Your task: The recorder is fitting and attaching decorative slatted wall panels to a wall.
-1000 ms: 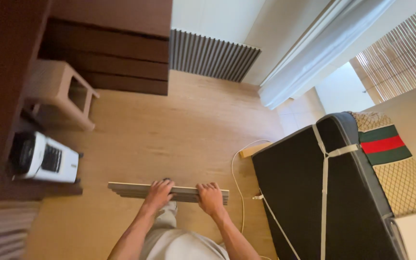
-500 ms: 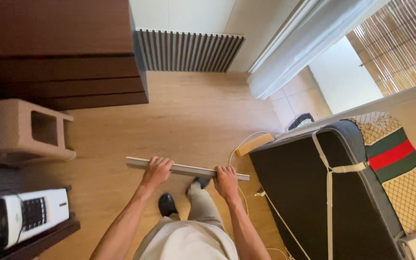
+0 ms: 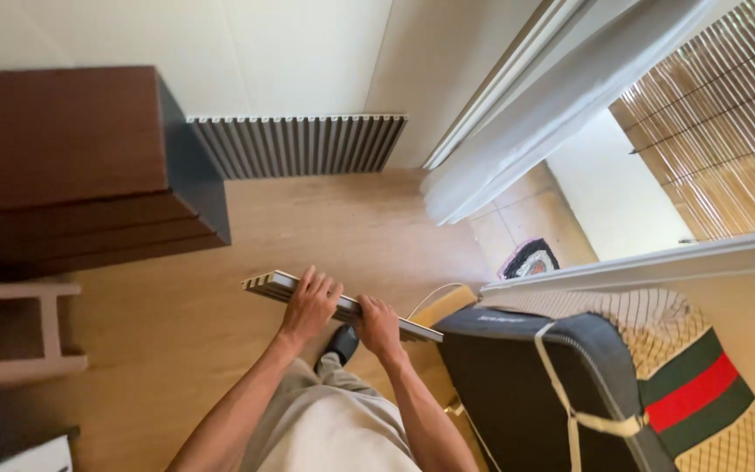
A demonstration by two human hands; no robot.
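Indoors, seen from the head camera, a person carries a long ribbed panel [image 3: 340, 306] level above the wooden floor [image 3: 308, 227]. The left hand [image 3: 310, 306] has its fingers curled over the panel's middle; the right hand [image 3: 380, 325] grips just beside it, towards the end nearest the dark suitcase [image 3: 543, 393]. A matching slatted panel [image 3: 299, 144] already leans on the wall beyond, beside the brown cabinet [image 3: 72, 166]. With both hands bunched off-centre, the free end near the cabinet could dip or swing and knock the white stool [image 3: 15, 336], or the person might trip on the cable [image 3: 434, 293] by the suitcase.
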